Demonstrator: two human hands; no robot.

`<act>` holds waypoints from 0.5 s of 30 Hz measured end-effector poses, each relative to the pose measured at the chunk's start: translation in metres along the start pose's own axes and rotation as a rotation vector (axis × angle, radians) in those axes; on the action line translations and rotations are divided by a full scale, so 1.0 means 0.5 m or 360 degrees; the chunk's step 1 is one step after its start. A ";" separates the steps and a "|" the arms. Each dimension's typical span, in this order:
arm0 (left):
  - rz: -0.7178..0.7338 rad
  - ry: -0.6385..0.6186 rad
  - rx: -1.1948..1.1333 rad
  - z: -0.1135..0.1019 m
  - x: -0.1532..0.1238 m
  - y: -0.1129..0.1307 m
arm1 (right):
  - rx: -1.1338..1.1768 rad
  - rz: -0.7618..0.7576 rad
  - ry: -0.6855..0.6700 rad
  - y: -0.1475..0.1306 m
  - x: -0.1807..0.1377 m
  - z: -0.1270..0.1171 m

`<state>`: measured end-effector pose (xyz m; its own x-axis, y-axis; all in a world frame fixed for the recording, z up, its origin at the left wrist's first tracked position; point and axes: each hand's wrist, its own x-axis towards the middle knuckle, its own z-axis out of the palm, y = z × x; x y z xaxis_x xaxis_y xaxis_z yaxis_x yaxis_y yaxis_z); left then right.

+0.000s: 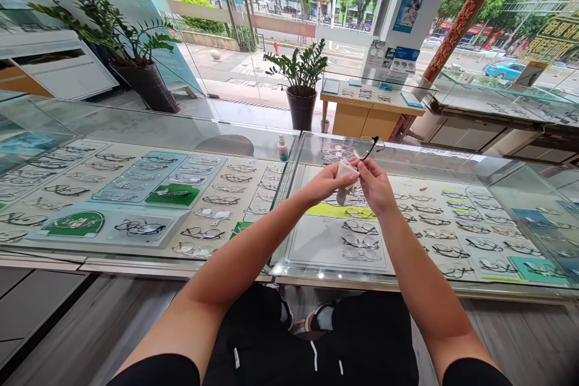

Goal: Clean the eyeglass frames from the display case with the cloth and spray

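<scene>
Both my hands meet above the glass display counter [289,151]. My left hand [328,182] is closed around a white cleaning cloth [344,184] that is bunched against a pair of thin black-framed glasses [373,146]. My right hand [373,184] pinches the glasses from the other side, and one black temple arm sticks up and to the right above my fingers. The lenses are mostly hidden by the cloth and my fingers.
A small spray bottle [283,149] stands on the counter left of my hands. Rows of glasses [359,241] lie under the glass. Potted plants [301,87] [136,60] and a wooden stand [368,111] sit beyond, before the street windows.
</scene>
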<state>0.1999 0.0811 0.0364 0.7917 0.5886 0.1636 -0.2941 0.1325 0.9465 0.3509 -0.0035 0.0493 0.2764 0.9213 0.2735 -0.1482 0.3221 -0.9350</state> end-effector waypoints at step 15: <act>-0.0002 0.0070 -0.0009 -0.002 0.007 0.005 | 0.0130 0.0115 0.0099 0.022 0.007 -0.007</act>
<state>0.2011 0.0844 0.0390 0.7678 0.6230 0.1497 -0.2960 0.1377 0.9452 0.3533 0.0023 0.0392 0.3204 0.9282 0.1890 -0.2462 0.2743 -0.9296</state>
